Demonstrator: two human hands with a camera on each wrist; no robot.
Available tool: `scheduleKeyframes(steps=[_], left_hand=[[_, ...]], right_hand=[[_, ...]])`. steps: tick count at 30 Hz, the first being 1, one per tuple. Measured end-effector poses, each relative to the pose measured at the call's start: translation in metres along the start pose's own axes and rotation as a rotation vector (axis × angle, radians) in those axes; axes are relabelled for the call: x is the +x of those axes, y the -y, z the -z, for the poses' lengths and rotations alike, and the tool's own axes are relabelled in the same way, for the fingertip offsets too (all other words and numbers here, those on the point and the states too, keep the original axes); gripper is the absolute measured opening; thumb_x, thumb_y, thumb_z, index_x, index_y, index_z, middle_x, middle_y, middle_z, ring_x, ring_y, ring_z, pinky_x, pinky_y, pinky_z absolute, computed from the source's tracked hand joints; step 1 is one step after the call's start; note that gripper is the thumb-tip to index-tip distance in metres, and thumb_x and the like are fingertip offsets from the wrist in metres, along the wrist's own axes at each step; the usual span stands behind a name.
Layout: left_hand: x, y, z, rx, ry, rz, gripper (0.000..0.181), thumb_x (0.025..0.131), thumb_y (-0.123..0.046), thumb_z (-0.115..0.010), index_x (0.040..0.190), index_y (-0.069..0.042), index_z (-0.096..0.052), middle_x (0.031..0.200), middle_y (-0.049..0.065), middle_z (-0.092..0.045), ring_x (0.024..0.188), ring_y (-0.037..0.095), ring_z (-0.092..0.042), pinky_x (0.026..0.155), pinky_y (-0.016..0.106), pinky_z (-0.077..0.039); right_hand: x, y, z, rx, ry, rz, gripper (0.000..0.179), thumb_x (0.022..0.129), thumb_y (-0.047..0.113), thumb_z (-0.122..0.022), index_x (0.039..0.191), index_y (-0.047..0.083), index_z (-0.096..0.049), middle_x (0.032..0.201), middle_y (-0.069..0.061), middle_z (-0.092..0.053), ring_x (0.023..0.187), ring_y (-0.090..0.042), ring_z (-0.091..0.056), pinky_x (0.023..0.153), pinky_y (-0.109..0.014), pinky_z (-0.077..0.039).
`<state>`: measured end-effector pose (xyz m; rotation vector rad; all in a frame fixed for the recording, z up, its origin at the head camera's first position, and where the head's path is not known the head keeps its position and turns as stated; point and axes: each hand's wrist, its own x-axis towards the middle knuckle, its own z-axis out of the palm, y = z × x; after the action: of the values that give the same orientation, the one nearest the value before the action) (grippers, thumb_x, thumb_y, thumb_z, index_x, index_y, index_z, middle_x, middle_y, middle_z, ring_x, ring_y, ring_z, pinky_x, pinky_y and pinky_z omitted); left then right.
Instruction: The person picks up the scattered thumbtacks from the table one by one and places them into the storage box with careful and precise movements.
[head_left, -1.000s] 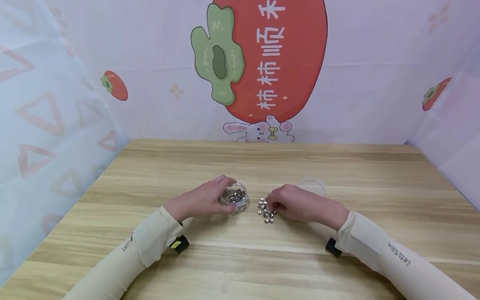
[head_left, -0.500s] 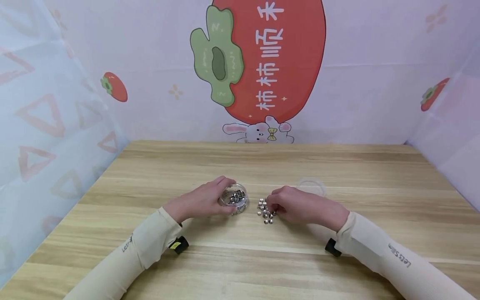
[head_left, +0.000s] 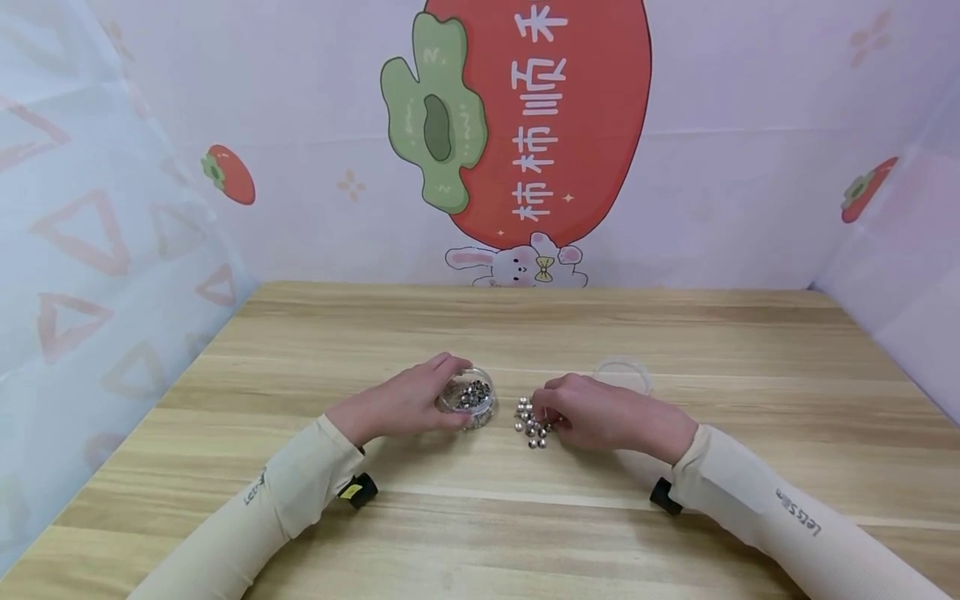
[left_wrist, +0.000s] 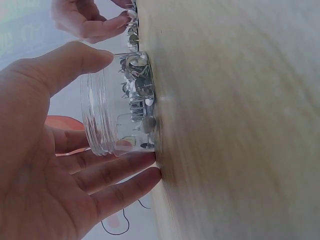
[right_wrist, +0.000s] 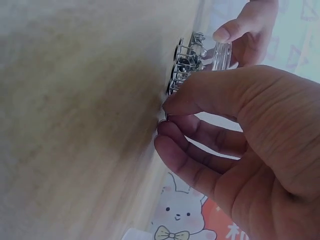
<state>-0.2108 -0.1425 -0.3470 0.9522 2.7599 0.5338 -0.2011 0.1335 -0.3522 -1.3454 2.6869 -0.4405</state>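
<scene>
Silver tacks [head_left: 531, 431] lie in a loose group on the table [head_left: 480, 517], just to the right of the jar [left_wrist: 97, 120]. The right hand [head_left: 585, 408] is nearer to this group: it enters from the right, its fingertips over the right edge, so most visible loose tacks lie to the left of the fingertips, toward the jar. The thumb and fingertips come together at table level and appear to pinch one tack [right_wrist: 162, 121]; its metal shows between them, but its exact seating is hidden. Of the loose tacks in the right wrist view, those clearly visible rest head down, flat on the table, with the pin pointing up. The pin is the long axis, here upright, and its free end is accessible from above. The left hand [head_left: 408, 396] holds the jar from the left, thumb on the near side, fingers round the far side. The jar stands upright, mouth up, with more tacks over its floor, lying at mixed angles. A short gap of bare table separates jar and loose group. The lid [head_left: 625, 375] lies far and right of the group, partly hidden by the right hand.
</scene>
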Motion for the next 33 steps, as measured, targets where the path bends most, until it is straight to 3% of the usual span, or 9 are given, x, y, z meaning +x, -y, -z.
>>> scheduleKeyframes(steps=[8, 15, 20, 23, 28, 33], left_hand=[[0.004, 0.003, -0.001, 0.001, 0.003, 0.004, 0.072, 0.085, -0.042, -0.070, 0.141, -0.006, -0.041, 0.130, 0.010, -0.054, 0.117, 0.026, -0.059, 0.102, 0.043, -0.048], [0.003, 0.004, -0.002, -0.016, 0.003, 0.019, 0.068, 0.085, -0.041, -0.071, 0.139, -0.009, -0.044, 0.129, 0.009, -0.054, 0.113, 0.023, -0.059, 0.099, 0.041, -0.049], [0.003, 0.004, -0.002, -0.011, -0.008, -0.007, 0.056, 0.085, -0.040, -0.069, 0.129, -0.013, -0.047, 0.120, 0.004, -0.055, 0.100, 0.018, -0.058, 0.087, 0.034, -0.050], [0.003, 0.004, 0.000, -0.003, -0.013, -0.019, 0.052, 0.086, -0.040, -0.069, 0.125, -0.013, -0.048, 0.116, 0.002, -0.055, 0.094, 0.016, -0.056, 0.081, 0.031, -0.049], [0.003, 0.004, 0.001, -0.003, -0.008, -0.016, 0.052, 0.085, -0.039, -0.069, 0.125, -0.013, -0.048, 0.118, 0.003, -0.055, 0.094, 0.015, -0.056, 0.080, 0.030, -0.049], [0.001, 0.006, -0.001, -0.013, 0.010, -0.002, 0.055, 0.085, -0.040, -0.070, 0.128, -0.013, -0.047, 0.119, 0.004, -0.055, 0.096, 0.015, -0.055, 0.082, 0.030, -0.049]], right_hand=[[0.007, 0.006, 0.009, 0.011, -0.105, 0.070, 0.016, 0.083, 0.000, -0.065, 0.092, 0.013, -0.065, 0.083, 0.002, -0.063, 0.073, -0.005, -0.054, 0.066, -0.019, -0.051], [0.041, 0.021, 0.020, 0.033, -0.158, 0.177, 0.017, 0.083, 0.000, -0.064, 0.096, 0.011, -0.065, 0.089, 0.000, -0.064, 0.076, -0.011, -0.057, 0.069, -0.020, -0.050], [0.060, 0.026, 0.020, 0.043, -0.166, 0.233, 0.015, 0.084, -0.001, -0.062, 0.094, 0.010, -0.064, 0.085, -0.001, -0.062, 0.076, -0.015, -0.057, 0.068, -0.018, -0.047], [0.063, 0.026, 0.018, 0.047, -0.195, 0.252, 0.017, 0.084, -0.002, -0.062, 0.095, 0.010, -0.065, 0.087, -0.002, -0.063, 0.079, -0.015, -0.058, 0.069, -0.018, -0.050], [0.064, 0.022, 0.015, 0.050, -0.275, 0.303, 0.018, 0.083, -0.002, -0.067, 0.095, 0.011, -0.065, 0.090, -0.003, -0.065, 0.083, -0.014, -0.058, 0.075, -0.023, -0.055], [0.066, 0.024, 0.013, 0.034, -0.303, 0.324, 0.018, 0.083, 0.000, -0.070, 0.097, 0.011, -0.066, 0.092, -0.004, -0.066, 0.084, -0.014, -0.059, 0.077, -0.022, -0.056]])
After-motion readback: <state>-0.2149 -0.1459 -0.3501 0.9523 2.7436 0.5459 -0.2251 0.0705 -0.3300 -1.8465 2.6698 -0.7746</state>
